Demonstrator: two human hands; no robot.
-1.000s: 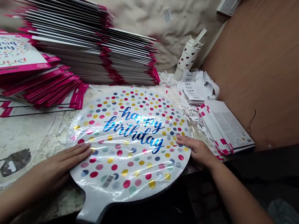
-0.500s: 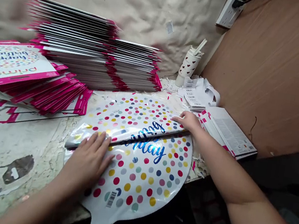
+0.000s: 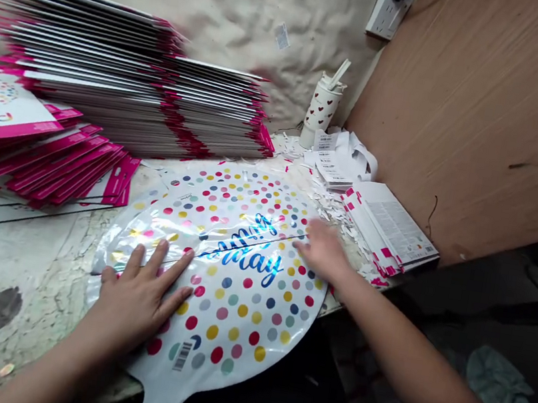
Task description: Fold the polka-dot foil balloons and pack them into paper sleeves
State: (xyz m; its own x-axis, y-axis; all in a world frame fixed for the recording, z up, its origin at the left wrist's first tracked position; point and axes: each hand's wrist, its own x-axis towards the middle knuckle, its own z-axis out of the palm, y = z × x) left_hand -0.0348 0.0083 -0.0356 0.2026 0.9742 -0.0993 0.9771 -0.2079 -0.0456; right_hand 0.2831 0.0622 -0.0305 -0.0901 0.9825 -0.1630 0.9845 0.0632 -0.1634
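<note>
A flat foil balloon (image 3: 243, 305), white with coloured dots and shiny blue lettering, lies on the worktable with its neck hanging over the front edge. Its far part is folded over toward me, and the fold's edge cuts across the lettering. My left hand (image 3: 138, 296) presses flat on the balloon's left side, fingers spread, the tips at the fold edge. At the right end of that edge is my right hand (image 3: 324, 253), fingers bent and smeared by motion; whether they grip the foil is unclear.
Tall stacks of pink-edged card packs (image 3: 114, 84) stand behind and to the left. A white tumbler with hearts (image 3: 320, 108), barcode label strips (image 3: 332, 164) and a flat printed pack (image 3: 391, 226) sit at the right. Paper scraps litter the worktable (image 3: 50, 276).
The raised, rounded fold now lies flatter, with a thin crease line. My left fingers have spread wider. My right hand has shifted slightly toward me along the fold's end. The view has turned right.
</note>
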